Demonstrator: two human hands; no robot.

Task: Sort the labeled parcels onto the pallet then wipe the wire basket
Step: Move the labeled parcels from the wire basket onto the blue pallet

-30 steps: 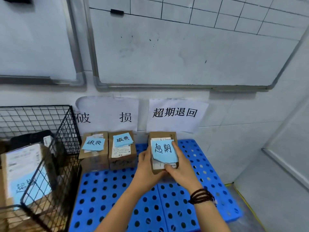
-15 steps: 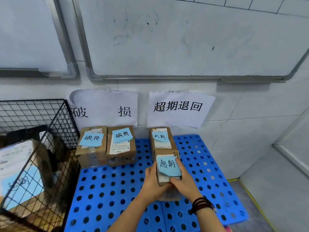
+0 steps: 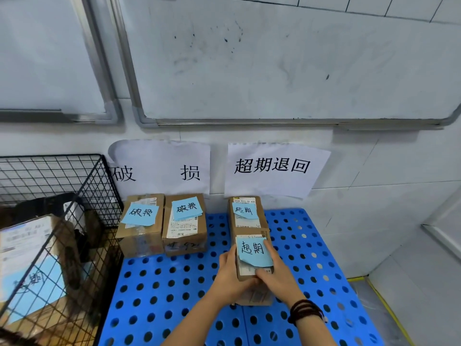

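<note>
Parcels (image 3: 252, 255) on pallet (image 3: 159, 295) number four; both hands (image 3: 254, 278) grip one.

Even, diffuse indoor light; source not seen. Scene bright overall, cool white cast on the wall. Soft glare is spread across the large whiteboard (image 3: 287, 58). Shadows are short and weak: a faint one is cast under the whiteboard frame, darker ones beneath the parcels on the blue pallet (image 3: 174, 295). Strong wide-angle bending is noted at the edges; the board frames are curved. The wire basket (image 3: 50, 221) at the left edge is smeared and soft. Centre is reasonably sharp; handwritten labels are legible.
</note>
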